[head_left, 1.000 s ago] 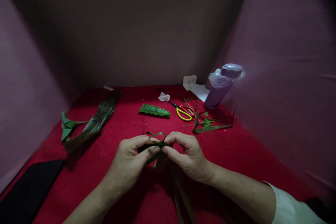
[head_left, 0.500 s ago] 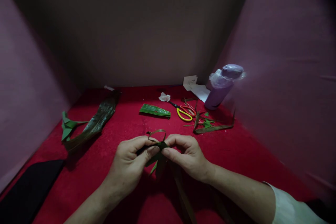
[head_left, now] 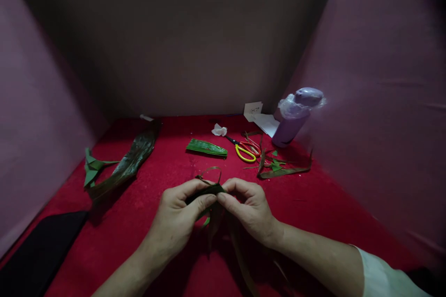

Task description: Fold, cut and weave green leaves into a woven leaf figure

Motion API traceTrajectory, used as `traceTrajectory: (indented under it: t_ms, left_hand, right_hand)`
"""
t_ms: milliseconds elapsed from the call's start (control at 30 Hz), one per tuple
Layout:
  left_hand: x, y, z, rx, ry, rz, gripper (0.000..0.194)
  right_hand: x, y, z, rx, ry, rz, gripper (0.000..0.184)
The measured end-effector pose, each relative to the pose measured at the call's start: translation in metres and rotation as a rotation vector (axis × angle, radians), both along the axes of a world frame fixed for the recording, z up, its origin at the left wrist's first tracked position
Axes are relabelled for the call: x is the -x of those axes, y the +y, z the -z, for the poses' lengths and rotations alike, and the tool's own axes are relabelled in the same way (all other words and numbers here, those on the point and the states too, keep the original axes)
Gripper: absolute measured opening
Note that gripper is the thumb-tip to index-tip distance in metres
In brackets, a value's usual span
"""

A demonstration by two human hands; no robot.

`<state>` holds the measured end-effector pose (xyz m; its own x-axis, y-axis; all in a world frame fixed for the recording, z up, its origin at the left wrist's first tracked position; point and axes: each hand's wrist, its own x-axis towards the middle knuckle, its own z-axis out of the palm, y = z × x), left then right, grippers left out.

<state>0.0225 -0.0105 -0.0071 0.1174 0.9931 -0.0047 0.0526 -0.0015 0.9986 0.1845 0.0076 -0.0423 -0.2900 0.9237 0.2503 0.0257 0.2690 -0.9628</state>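
Between my two hands is a folded green leaf piece (head_left: 215,189), pinched near its top. My left hand (head_left: 183,209) is closed on its left side, thumb in front. My right hand (head_left: 248,206) pinches its right edge, its thumb almost touching the left thumb. A thin brown strip (head_left: 219,176) loops up above the fingertips. Long brownish leaf strips (head_left: 240,255) hang below the hands toward me. Fingers hide much of the folded part.
Beyond my hands lie a cut green leaf (head_left: 206,148), scissors (head_left: 245,152) with yellow and red handles, and leaf scraps (head_left: 278,167). A purple tumbler (head_left: 292,125) stands by the right wall. On the left are a folded leaf shape (head_left: 92,167), a long dark leaf (head_left: 135,153) and a black flat object (head_left: 42,250).
My left hand has shifted slightly right, bringing the thumbs closer together. Less of the green leaf piece shows below the fingers, and the brown loop has tilted. The other things have stayed put.
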Motion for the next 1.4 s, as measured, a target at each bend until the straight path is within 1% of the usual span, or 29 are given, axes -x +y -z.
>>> traceTrajectory:
  t_ms: [67,167,233,300,367,500,633,700,767,800,900,933,1000,1033,1100,1200,1300,1400]
  left_hand:
    - [0.000,0.000,0.000,0.008,0.015,-0.008,0.009]
    - [0.002,0.001,0.000,0.011,0.031,-0.021,0.010]
    - [0.003,0.003,-0.001,0.017,0.020,-0.031,0.011]
    - [0.005,0.005,-0.002,0.032,0.009,-0.040,0.012]
    - [0.006,0.006,-0.003,0.044,0.003,-0.047,0.014]
    - [0.008,0.007,-0.004,0.053,0.006,-0.057,0.015]
    - [0.010,0.008,-0.004,0.081,0.000,-0.070,0.015]
    - [0.012,0.010,-0.004,0.092,-0.001,-0.082,0.016]
    - [0.013,0.011,-0.003,0.098,-0.001,-0.099,0.016]
    - [0.014,0.012,-0.003,0.098,0.003,-0.111,0.017]
    - [0.015,0.014,-0.001,0.108,0.014,-0.147,0.020]
    - [0.014,0.014,0.000,0.116,0.014,-0.153,0.021]
    - [0.014,0.015,0.000,0.132,0.005,-0.160,0.023]
    - [0.013,0.015,0.001,0.140,0.000,-0.162,0.023]
    - [0.012,0.015,0.000,0.158,-0.001,-0.165,0.024]
    - [0.012,0.016,-0.001,0.187,0.003,-0.157,0.021]
    - [0.015,0.018,-0.002,0.213,0.000,-0.136,0.019]
    - [0.018,0.019,-0.003,0.250,-0.010,-0.099,0.019]
  right_hand:
    - [0.001,0.000,-0.001,0.024,0.001,0.003,0.019]
    - [0.000,0.002,-0.005,0.072,0.017,-0.037,0.023]
    - [-0.001,0.006,-0.007,0.118,0.042,-0.078,0.033]
    - [-0.003,0.011,-0.009,0.156,0.086,-0.106,0.048]
    - [-0.006,0.014,-0.009,0.169,0.113,-0.127,0.055]
    - [-0.008,0.015,-0.011,0.141,0.065,-0.136,0.046]
    - [-0.008,0.012,-0.014,0.152,0.015,-0.142,0.035]
    - [-0.008,0.010,-0.015,0.080,-0.039,-0.066,0.025]
    - [-0.009,0.008,-0.018,-0.078,-0.122,0.028,0.016]
    - [-0.009,0.006,-0.020,-0.164,-0.168,0.055,0.014]
    - [-0.009,0.000,-0.025,-0.355,-0.311,0.037,0.011]
    - [-0.009,-0.002,-0.026,-0.402,-0.373,0.029,0.015]
    - [-0.007,-0.005,-0.025,-0.484,-0.512,0.042,0.030]
    - [-0.006,-0.006,-0.024,-0.512,-0.574,0.052,0.032]
    - [-0.005,-0.005,-0.019,-0.534,-0.640,0.070,0.025]
    - [-0.006,-0.001,-0.013,-0.531,-0.610,0.078,0.015]
    - [-0.010,0.004,-0.011,-0.522,-0.569,0.089,0.013]
    - [-0.013,0.007,-0.014,-0.464,-0.536,0.093,0.013]
